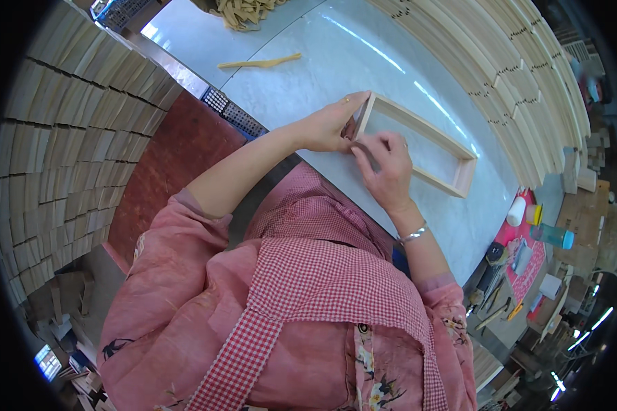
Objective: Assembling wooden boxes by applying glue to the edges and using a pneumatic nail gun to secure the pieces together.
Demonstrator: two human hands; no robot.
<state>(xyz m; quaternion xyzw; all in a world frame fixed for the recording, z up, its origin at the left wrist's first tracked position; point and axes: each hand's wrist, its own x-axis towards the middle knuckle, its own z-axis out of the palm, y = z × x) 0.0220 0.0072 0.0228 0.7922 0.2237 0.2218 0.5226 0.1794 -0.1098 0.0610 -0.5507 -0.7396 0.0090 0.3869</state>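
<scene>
Head view, upper centre: the left hand (328, 128) grips the left end of the wooden frame (425, 129); the right hand (389, 170) curls beside it, hold unclear. A firm left grip likely steadies work over the table (336, 65).

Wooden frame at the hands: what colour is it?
Pale cream-tan; the wooden frame shows best in the head view, the only one here.
</scene>
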